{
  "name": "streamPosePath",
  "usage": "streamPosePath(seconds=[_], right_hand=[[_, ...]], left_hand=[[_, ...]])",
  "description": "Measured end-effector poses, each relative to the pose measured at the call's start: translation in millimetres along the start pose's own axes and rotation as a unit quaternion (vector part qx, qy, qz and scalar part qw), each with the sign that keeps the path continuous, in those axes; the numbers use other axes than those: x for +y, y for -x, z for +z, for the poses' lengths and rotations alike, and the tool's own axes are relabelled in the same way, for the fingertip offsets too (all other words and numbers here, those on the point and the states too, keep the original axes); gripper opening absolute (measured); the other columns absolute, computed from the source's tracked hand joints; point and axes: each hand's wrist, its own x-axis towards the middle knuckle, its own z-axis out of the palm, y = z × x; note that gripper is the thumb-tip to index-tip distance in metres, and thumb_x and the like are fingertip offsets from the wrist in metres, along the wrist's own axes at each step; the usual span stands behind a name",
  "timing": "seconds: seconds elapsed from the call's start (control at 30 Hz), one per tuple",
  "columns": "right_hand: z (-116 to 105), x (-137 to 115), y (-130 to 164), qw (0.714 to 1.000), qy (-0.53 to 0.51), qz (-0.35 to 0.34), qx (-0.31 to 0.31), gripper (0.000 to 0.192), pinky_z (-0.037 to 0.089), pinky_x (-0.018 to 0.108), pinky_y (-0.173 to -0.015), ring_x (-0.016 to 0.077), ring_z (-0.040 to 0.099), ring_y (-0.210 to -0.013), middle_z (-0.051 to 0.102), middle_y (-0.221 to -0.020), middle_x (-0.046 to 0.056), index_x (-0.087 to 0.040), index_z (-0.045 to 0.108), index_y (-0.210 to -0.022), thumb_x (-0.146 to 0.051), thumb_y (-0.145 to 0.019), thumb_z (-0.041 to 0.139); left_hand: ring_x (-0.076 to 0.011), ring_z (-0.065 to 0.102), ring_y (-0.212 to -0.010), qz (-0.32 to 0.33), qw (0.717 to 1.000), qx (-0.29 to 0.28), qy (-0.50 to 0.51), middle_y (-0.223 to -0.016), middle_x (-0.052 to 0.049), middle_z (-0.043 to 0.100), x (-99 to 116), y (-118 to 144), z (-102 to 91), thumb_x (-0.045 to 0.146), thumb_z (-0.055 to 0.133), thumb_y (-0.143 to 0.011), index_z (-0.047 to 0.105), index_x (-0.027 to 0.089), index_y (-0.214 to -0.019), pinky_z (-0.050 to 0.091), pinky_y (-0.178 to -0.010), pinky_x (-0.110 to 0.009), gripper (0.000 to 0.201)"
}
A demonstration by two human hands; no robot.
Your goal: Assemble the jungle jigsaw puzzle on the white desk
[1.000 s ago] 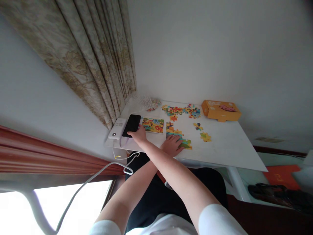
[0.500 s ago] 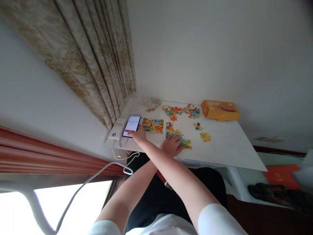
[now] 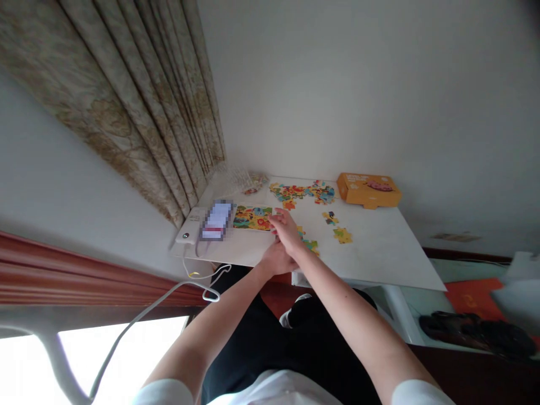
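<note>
My right hand (image 3: 286,228) is over the table's front part, beside a printed picture card (image 3: 252,218) with cartoon animals. Its fingers are slightly bent and apart, holding nothing I can see. Just below it, at the table's front edge, lies my left hand (image 3: 278,259), its fingers mostly hidden behind the right hand and wrist. A partly joined jigsaw section (image 3: 311,246) shows to the right of the hands, and they cover part of it. Farther back are several loose jigsaw pieces (image 3: 324,192) in a spread pile.
A phone (image 3: 217,220) with a blurred screen lies left of the card, beside a white device (image 3: 188,229) with a cable. Small joined pieces (image 3: 342,235) lie to the right. An orange box (image 3: 369,190) stands at the back right, and clear plastic packaging (image 3: 230,179) at the back left.
My right hand has left the phone and moved right, so my forearms no longer cross. My left hand has drawn back slightly from the jigsaw section toward the table edge. The view has shifted a little.
</note>
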Motion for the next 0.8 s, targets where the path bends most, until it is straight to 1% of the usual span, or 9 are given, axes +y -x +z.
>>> streamPosePath(seconds=[0.07,0.17,0.23,0.3,0.37,0.47,0.57,0.67,0.8], right_hand=[[-57,14,-3,0.999,0.013,-0.005,0.032,0.051,0.054,0.041,-0.084,0.0265,0.069,-0.095,0.073,-0.108,0.011,-0.023,0.065,-0.123,-0.06,-0.088,0.06],[-143,42,-3,0.972,0.189,-0.091,0.11,0.04,0.053,0.048,-0.093,0.0299,0.067,-0.095,0.074,-0.1,0.014,-0.02,0.069,-0.1,-0.057,-0.088,0.059],[-191,63,2,0.938,0.294,-0.132,0.13,0.036,0.049,0.054,-0.102,0.0335,0.066,-0.105,0.074,-0.107,0.017,-0.02,0.07,-0.099,-0.053,-0.09,0.058],[-223,82,11,0.915,0.354,-0.145,0.125,0.037,0.048,0.056,-0.105,0.0353,0.065,-0.113,0.073,-0.116,0.017,-0.02,0.07,-0.108,-0.05,-0.09,0.061],[-240,96,18,0.907,0.381,-0.152,0.095,0.045,0.047,0.056,-0.109,0.036,0.062,-0.124,0.069,-0.13,0.017,-0.02,0.067,-0.123,-0.048,-0.087,0.067],[-247,106,23,0.908,0.391,-0.149,0.039,0.06,0.044,0.059,-0.115,0.0361,0.059,-0.134,0.064,-0.144,0.015,-0.023,0.06,-0.139,-0.041,-0.083,0.073],[-252,107,20,0.915,0.383,-0.126,-0.007,0.066,0.04,0.062,-0.118,0.0364,0.058,-0.135,0.064,-0.145,0.012,-0.027,0.058,-0.143,-0.034,-0.079,0.077],[-263,108,18,0.931,0.344,-0.11,-0.045,0.067,0.044,0.057,-0.117,0.0339,0.059,-0.134,0.064,-0.145,0.01,-0.029,0.058,-0.144,-0.029,-0.08,0.077],[-275,112,21,0.944,0.303,-0.115,-0.058,0.058,0.046,0.055,-0.116,0.0317,0.06,-0.133,0.064,-0.142,0.01,-0.03,0.06,-0.14,-0.03,-0.084,0.076]], left_hand=[[-0.0359,0.053,-0.142,0.004,1.0,-0.002,-0.008,-0.145,-0.016,0.064,4,-1,-7.5,0.052,0.064,-0.097,0.067,0.018,-0.134,0.031,-0.126,-0.056,0.05],[-0.0311,0.052,-0.143,0.01,1.0,0.007,-0.006,-0.151,-0.013,0.06,8,-3,-15.3,0.05,0.061,-0.1,0.066,0.021,-0.139,0.032,-0.126,-0.055,0.048],[-0.0299,0.053,-0.142,0.007,1.0,0.012,-0.007,-0.149,-0.012,0.062,8,-4,-16.9,0.047,0.058,-0.102,0.067,0.023,-0.139,0.033,-0.126,-0.054,0.044],[-0.0292,0.054,-0.142,0.006,1.0,0.019,-0.011,-0.147,-0.012,0.063,8,-5,-16.3,0.044,0.056,-0.104,0.067,0.023,-0.138,0.035,-0.125,-0.053,0.041],[-0.0282,0.054,-0.142,0.01,1.0,0.024,-0.014,-0.147,-0.011,0.064,7,-4,-15.0,0.041,0.053,-0.106,0.067,0.023,-0.137,0.036,-0.125,-0.053,0.039],[-0.027,0.053,-0.144,0.014,1.0,0.024,-0.013,-0.149,-0.011,0.063,4,-3,-14.1,0.037,0.052,-0.107,0.067,0.023,-0.138,0.038,-0.124,-0.053,0.037],[-0.0262,0.054,-0.144,0.018,1.0,0.021,-0.006,-0.15,-0.01,0.062,0,-1,-15.3,0.036,0.053,-0.107,0.067,0.024,-0.137,0.038,-0.125,-0.053,0.035],[-0.026,0.054,-0.144,0.021,1.0,0.017,0.001,-0.15,-0.011,0.062,-3,0,-17.5,0.036,0.055,-0.106,0.066,0.022,-0.138,0.038,-0.125,-0.052,0.037],[-0.0279,0.049,-0.148,0.032,0.999,0.005,-0.005,-0.154,-0.01,0.058,-1,0,-18.9,0.034,0.053,-0.107,0.065,0.024,-0.141,0.034,-0.126,-0.057,0.038]])
